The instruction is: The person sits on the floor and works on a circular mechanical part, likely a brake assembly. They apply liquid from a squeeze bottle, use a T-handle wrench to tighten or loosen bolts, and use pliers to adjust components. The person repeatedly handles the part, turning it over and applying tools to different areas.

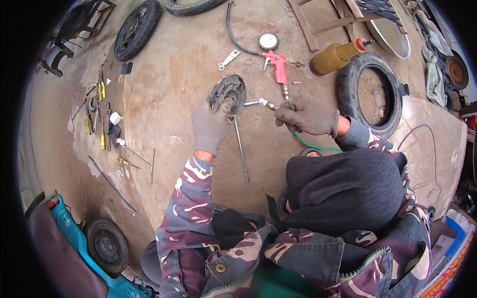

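In my gloved left hand is a round dark metal plate with raised inner parts, which looks like a brake backing plate. The fingers curl around its near side and hide part of it. My gloved right hand is closed around an air nozzle with a thin tip and a brass-coloured fitting. That tip points left at the plate's edge, close to it. A green hose trails from below the right hand. On the floor under the plate lies a long thin metal rod.
Ahead lie a red tyre inflator gun with a gauge, and a small metal lever. At right are a brown bottle and a tyre. Pliers and screwdrivers are scattered left. A wheel lies far left.
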Demonstrator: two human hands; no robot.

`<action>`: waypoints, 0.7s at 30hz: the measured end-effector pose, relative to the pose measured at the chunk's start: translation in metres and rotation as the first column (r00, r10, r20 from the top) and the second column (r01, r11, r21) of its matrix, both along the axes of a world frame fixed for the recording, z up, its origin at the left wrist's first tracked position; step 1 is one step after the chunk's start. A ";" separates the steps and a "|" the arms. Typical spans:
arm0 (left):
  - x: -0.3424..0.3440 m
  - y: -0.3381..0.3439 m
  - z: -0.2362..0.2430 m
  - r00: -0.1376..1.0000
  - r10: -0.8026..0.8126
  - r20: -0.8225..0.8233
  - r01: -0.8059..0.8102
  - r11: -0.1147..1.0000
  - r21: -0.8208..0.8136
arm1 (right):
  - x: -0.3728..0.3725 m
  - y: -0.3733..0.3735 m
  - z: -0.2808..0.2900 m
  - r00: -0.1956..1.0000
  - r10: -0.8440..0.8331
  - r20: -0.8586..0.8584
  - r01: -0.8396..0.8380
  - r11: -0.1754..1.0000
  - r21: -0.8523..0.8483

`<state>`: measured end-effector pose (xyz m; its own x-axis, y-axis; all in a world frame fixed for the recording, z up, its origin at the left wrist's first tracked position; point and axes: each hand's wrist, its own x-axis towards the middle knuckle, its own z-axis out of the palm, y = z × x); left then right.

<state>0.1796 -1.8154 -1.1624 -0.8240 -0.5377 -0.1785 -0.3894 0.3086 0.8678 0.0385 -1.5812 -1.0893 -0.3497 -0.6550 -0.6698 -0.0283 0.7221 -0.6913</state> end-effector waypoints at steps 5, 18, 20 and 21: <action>0.004 -0.007 -0.014 0.960 -0.103 -0.260 0.211 0.878 0.430 | 0.007 0.007 -0.009 0.967 -0.247 0.063 0.255 0.938 -0.237; 0.017 0.006 -0.036 0.991 0.127 -0.047 0.024 0.175 0.984 | 0.004 0.012 -0.021 0.822 -0.540 0.182 0.568 0.760 -0.316; 0.019 0.007 -0.031 0.990 0.130 -0.060 0.047 0.106 0.993 | 0.005 0.011 -0.019 0.830 -0.524 0.191 0.557 0.763 -0.326; 0.020 0.007 -0.029 0.990 0.110 -0.084 0.075 0.082 0.994 | 0.005 0.011 -0.018 0.823 -0.537 0.185 0.567 0.761 -0.314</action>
